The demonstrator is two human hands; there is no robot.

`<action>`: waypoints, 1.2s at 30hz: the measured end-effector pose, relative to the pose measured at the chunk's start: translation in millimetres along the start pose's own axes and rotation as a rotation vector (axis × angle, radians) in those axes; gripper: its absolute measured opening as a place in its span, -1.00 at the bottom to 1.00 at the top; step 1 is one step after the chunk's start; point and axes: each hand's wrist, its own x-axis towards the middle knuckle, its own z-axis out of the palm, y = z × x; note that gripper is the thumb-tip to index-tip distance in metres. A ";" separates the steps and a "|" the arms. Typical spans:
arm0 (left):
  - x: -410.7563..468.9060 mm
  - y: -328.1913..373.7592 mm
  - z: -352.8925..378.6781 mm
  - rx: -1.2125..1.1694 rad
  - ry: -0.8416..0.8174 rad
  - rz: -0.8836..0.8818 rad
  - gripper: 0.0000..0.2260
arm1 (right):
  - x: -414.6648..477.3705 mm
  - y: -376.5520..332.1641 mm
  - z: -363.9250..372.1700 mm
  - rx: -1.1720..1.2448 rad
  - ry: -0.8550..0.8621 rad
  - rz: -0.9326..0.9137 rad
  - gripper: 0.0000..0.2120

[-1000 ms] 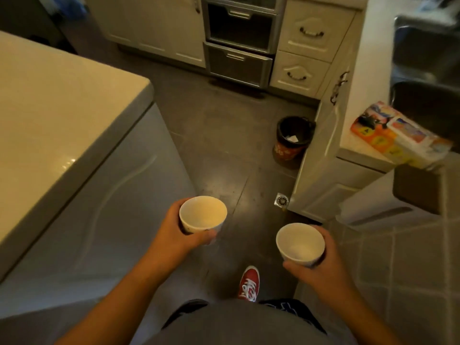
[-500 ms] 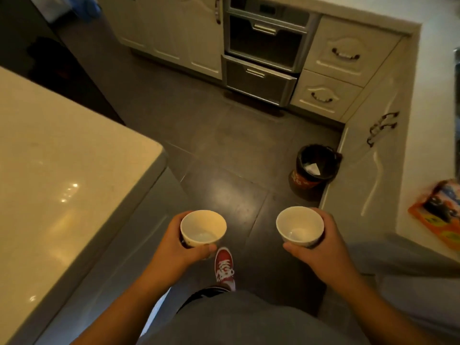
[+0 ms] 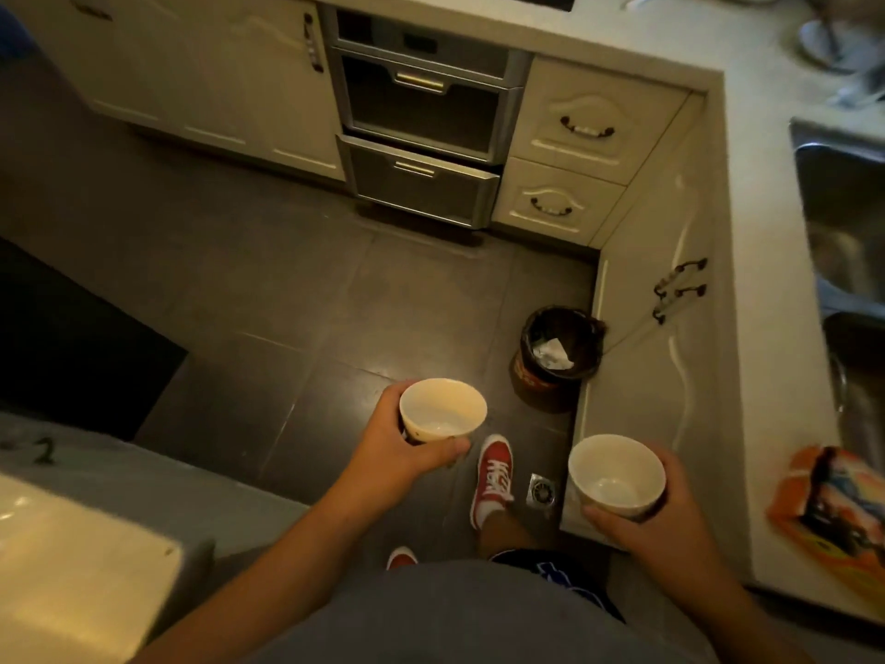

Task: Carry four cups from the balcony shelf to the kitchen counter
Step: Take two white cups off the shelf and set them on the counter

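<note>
A person walks across a dark kitchen floor [image 3: 268,289], the left hand [image 3: 407,448] wrapped around one pale cup [image 3: 443,410] and the right hand [image 3: 656,510] around another cup [image 3: 617,475], both upright. The right cup hangs just beside the counter [image 3: 747,280]. Best practice here: keep the rims level, steer clear of the bin [image 3: 558,359], and set each cup well back from the edge.

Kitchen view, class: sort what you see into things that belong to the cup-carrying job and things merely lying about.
Belongs to the job:
left hand
left cup
right hand
right cup
kitchen counter

Just lying about:
waste bin
orange packet
floor drain
sink
</note>
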 end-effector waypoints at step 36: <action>340.5 113.8 -312.2 -0.105 0.567 -0.093 -0.36 | 511.5 -320.1 285.0 -0.128 -0.653 -0.288 -0.18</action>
